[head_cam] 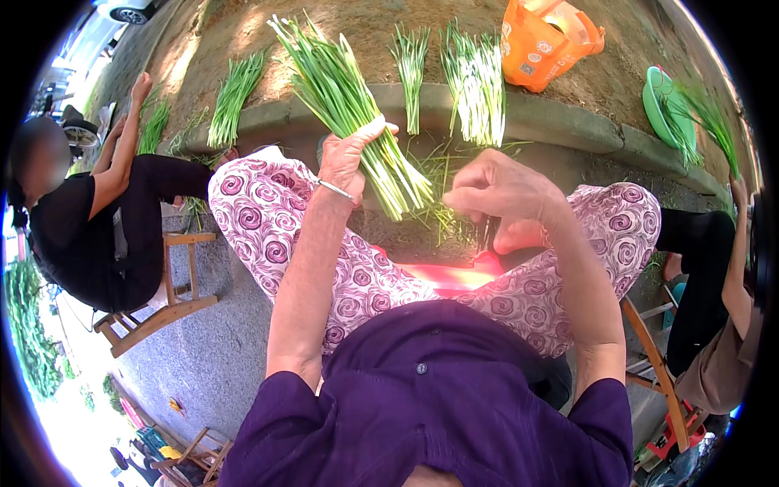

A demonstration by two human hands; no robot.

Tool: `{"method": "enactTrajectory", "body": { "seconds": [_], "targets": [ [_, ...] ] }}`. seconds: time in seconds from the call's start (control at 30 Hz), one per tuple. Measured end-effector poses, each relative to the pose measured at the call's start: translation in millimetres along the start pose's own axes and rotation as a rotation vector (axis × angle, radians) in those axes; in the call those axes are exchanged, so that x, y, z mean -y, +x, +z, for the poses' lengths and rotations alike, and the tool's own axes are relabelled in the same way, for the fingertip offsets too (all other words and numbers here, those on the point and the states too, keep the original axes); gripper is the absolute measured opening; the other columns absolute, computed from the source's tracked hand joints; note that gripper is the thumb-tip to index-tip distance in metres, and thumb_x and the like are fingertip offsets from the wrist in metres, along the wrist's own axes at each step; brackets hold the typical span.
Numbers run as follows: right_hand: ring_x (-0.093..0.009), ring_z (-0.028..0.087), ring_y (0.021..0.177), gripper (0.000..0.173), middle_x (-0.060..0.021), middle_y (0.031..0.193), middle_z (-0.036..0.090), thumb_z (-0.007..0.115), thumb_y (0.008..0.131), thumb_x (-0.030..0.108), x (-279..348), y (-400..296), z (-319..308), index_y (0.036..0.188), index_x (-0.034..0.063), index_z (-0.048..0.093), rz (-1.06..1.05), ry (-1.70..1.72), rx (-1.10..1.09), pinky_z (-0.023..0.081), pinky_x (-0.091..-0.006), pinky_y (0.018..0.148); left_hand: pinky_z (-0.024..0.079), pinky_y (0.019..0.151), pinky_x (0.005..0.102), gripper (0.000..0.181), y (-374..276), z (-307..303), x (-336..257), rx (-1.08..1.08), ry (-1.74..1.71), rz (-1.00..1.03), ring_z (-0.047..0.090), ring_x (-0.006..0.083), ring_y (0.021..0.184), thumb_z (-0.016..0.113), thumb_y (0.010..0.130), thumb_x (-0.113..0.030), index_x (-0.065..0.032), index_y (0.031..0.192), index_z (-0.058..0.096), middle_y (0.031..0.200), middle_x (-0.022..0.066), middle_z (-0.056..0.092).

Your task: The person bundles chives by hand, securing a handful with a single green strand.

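Note:
My left hand (348, 159) grips a thick bunch of garlic chives (347, 103) around its lower part. The pale cut ends point down toward my lap, and the green leaves fan out up and to the left. To the right of those stem ends, my right hand (508, 185) hovers apart from the bunch, its fingers curled. Motion blurs it, so whether anything thin is between its fingertips cannot be told. Loose trimmed leaves (447, 222) litter the ground below both hands, between my knees.
Along a stone curb (548, 125) lie a small chive bundle (411, 76), a larger one (478, 91) and another bundle (234, 100). Behind the curb stands an orange bag (541, 45). A green basin (663, 100) is at right. People sit at left (85, 225) and right (709, 292).

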State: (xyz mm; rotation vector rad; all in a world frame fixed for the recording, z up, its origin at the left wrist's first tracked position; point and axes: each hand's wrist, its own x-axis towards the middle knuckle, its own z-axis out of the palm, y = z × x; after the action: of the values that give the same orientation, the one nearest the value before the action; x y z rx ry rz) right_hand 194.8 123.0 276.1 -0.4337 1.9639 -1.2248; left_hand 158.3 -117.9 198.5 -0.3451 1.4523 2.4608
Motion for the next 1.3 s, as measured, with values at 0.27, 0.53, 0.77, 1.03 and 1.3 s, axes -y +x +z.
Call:
{"method": "enactTrajectory", "body": {
  "seconds": [0.27,0.53,0.77,1.03,1.3],
  "targets": [
    [-0.020,0.059,0.060,0.013,-0.0109,0.067,0.061,0.057,0.078,0.006,-24.2,21.9,13.7,0.087,0.0000,0.063,-0.214,-0.210,-0.595,0.047,-0.0350,0.058,0.056,0.073,0.0339,0.034,-7.7,12.3,1.9,0.229,-0.014,-0.121,0.067,0.0207,0.083,0.067,0.087,-0.011,-0.0002,0.117,0.057,0.095,0.0118,0.068],
    [-0.010,0.059,0.057,0.016,-0.0053,0.070,0.065,0.060,0.086,0.013,-11.9,28.4,13.2,0.092,-0.0016,0.066,-0.274,0.177,-0.732,0.049,-0.0261,0.054,0.055,0.076,0.0323,0.033,-21.7,26.7,9.5,0.360,0.105,-0.187,0.065,0.0180,0.084,0.065,0.089,-0.018,-0.0006,0.117,0.058,0.096,0.0109,0.068],
    [-0.009,0.058,0.055,0.021,-0.0048,0.068,0.064,0.064,0.087,0.019,-17.8,34.1,11.6,0.086,-0.0023,0.065,-0.125,0.039,-0.790,0.048,-0.0258,0.051,0.055,0.076,0.0331,0.036,-27.7,35.0,13.9,0.436,0.170,-0.190,0.065,0.0178,0.085,0.067,0.087,-0.021,-0.0010,0.116,0.058,0.097,0.0102,0.067],
    [-0.010,0.063,0.056,0.023,-0.0058,0.074,0.065,0.064,0.089,0.022,-23.6,31.0,8.2,0.089,-0.0016,0.063,-0.172,0.495,-0.646,0.049,-0.0215,0.047,0.056,0.076,0.0328,0.039,-24.1,31.3,15.5,0.426,0.176,-0.168,0.066,0.0183,0.086,0.065,0.088,-0.020,-0.0016,0.121,0.055,0.103,0.0095,0.065],
    [-0.013,0.067,0.060,0.022,-0.0091,0.080,0.067,0.065,0.089,0.020,-26.5,30.5,7.5,0.093,-0.0013,0.062,-0.147,0.646,-0.658,0.051,-0.0212,0.049,0.056,0.075,0.0323,0.036,-25.8,34.5,10.1,0.361,0.102,-0.220,0.066,0.0184,0.084,0.066,0.088,-0.017,-0.0018,0.120,0.058,0.100,0.0104,0.067]
  ]
}}
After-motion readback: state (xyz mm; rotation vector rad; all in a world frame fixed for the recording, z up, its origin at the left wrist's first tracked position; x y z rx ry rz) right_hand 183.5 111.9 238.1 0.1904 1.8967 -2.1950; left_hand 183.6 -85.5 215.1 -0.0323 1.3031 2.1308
